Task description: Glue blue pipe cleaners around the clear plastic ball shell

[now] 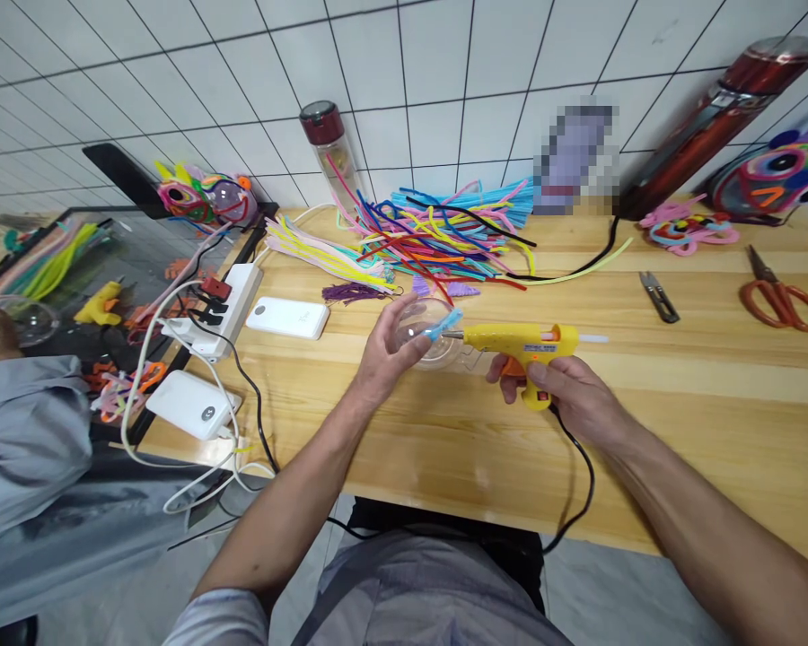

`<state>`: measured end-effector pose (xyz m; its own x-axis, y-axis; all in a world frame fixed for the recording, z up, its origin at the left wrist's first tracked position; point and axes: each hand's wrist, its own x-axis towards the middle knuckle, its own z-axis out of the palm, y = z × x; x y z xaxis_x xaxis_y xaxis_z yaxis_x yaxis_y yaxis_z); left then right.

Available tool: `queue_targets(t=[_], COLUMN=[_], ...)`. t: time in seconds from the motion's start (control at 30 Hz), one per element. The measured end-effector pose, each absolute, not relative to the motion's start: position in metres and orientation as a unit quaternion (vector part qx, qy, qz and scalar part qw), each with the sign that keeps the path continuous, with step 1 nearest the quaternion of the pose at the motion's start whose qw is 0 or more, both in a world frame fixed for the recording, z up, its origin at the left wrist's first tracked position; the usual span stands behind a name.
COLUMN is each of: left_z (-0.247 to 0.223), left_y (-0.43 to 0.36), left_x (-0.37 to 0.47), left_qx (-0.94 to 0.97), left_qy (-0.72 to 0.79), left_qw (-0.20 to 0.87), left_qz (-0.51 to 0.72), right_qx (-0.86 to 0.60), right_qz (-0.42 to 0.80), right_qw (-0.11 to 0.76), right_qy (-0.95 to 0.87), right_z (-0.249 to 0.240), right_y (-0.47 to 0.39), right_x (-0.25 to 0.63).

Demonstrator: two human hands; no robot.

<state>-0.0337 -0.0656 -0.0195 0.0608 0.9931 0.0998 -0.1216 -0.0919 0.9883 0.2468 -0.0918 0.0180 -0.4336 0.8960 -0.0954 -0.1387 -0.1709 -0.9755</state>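
While the clear ball (421, 316) and a fuzzy blue strip (448, 323) are pinched by the left hand (381, 359) over the wooden table (410, 449), the yellow glue gun (502, 338) is gripped by the right hand (572, 395), nozzle at the strip. Fingertips are best kept clear of the tip (likely hot), the ball steadied, the trigger squeezed lightly. Any glue bead can't be made out; the ball's rim is blurred, its underside is hidden, and a co-worker's sleeve (27, 431) is cut off.
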Motion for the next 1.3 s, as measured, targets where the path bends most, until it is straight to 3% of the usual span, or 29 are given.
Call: queue_targets(t=[1.3], left_z=[-0.006], left_y=[-0.071], left_x=[-0.031], left_qx=[0.505], left_qy=[0.429], left_qw=[0.54], left_qz=[0.52], right_qx=[-0.4], right_qz=[0.651], right_qw=[0.377], right_qy=[-0.523], right_z=[0.016], right_y=[-0.094], right_x=[0.25])
